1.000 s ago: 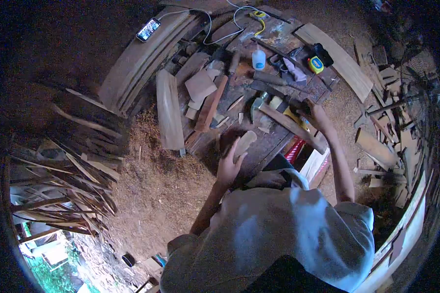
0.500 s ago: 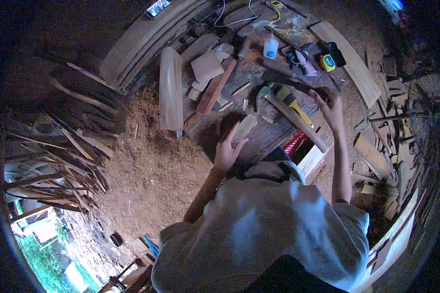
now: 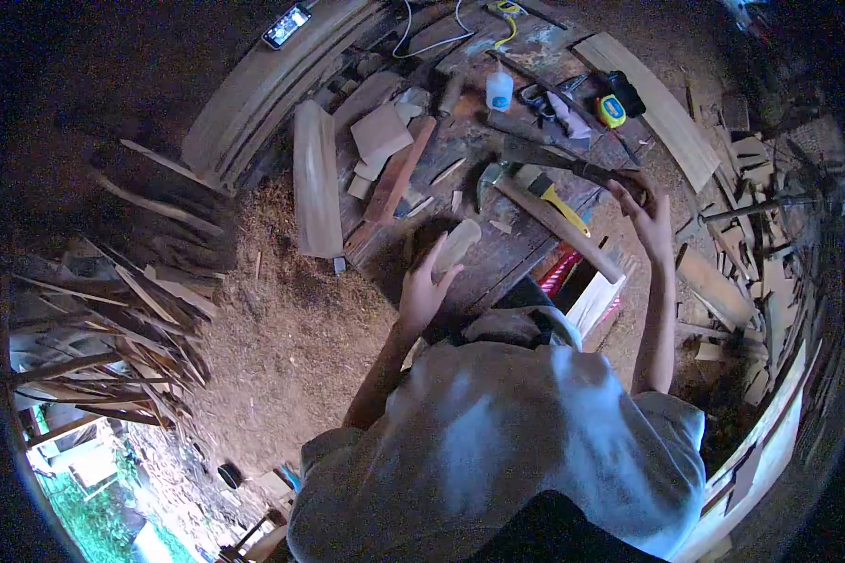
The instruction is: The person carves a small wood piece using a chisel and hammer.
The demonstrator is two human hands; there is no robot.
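My left hand (image 3: 423, 296) is closed around a small pale wooden block (image 3: 459, 243) at the near edge of the workbench (image 3: 512, 255). Thumb and fingers lie along its sides. On the right, my right hand (image 3: 652, 228) grips the handle end of a tool with a dark flat blade (image 3: 541, 154), which points left across the bench. Just under that blade lies a claw hammer (image 3: 556, 225), its head to the left. Beside the hammer handle rests a paintbrush (image 3: 565, 208) with a yellow handle.
Wooden pieces (image 3: 382, 134) and a long reddish strip (image 3: 401, 175) lie on the bench's left. Farther back are a small bottle (image 3: 499, 92), a tape measure (image 3: 610, 112) and a phone (image 3: 286, 26). Sawdust (image 3: 286, 319) covers the floor; scrap wood (image 3: 127, 338) is heaped at left.
The whole view has shifted, so the bench appears farther left. My right hand has moved right and slightly nearer to me with the bladed tool; my left hand keeps its hold on the block.
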